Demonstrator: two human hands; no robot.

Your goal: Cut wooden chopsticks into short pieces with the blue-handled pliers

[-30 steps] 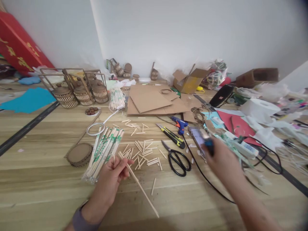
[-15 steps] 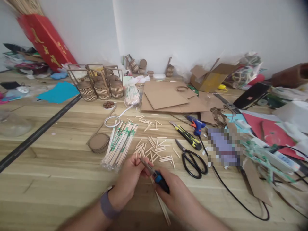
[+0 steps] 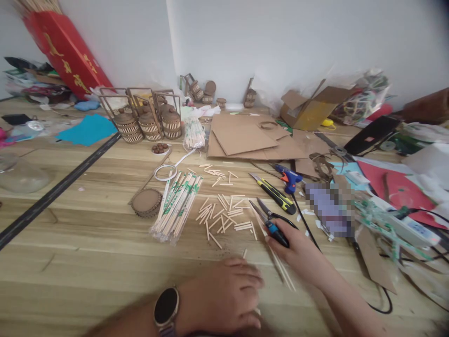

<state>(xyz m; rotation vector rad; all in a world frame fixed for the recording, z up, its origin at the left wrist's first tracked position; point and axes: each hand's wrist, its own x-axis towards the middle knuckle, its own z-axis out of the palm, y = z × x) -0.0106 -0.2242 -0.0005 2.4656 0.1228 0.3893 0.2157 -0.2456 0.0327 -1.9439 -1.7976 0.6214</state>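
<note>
My right hand [image 3: 291,245] grips a blue-and-black handled knife [image 3: 277,233], its blade pointing up and left, along with long thin wooden sticks [image 3: 280,271] that stick out below the fingers. Lower down, my left hand [image 3: 224,292] lies palm down on the wooden table, fingers spread toward the right, with short stick ends showing at its edges. Above it are scattered short cut stick pieces [image 3: 224,215]. A bundle of paper-wrapped chopsticks [image 3: 178,206] lies to their left. Black-handled scissors [image 3: 271,214] are partly hidden behind my right hand.
A yellow-and-black cutter [image 3: 275,194] and a blue glue gun [image 3: 289,178] lie beyond the scissors. Cardboard sheets [image 3: 245,135] and small handled baskets [image 3: 150,124] stand farther back. A black cable [image 3: 303,217] runs along the right, near a round woven piece [image 3: 145,202].
My hands have separated. My right hand has moved right with the knife and sticks, over the scissors. My left hand has come down toward me and turned palm down, its fingers spread.
</note>
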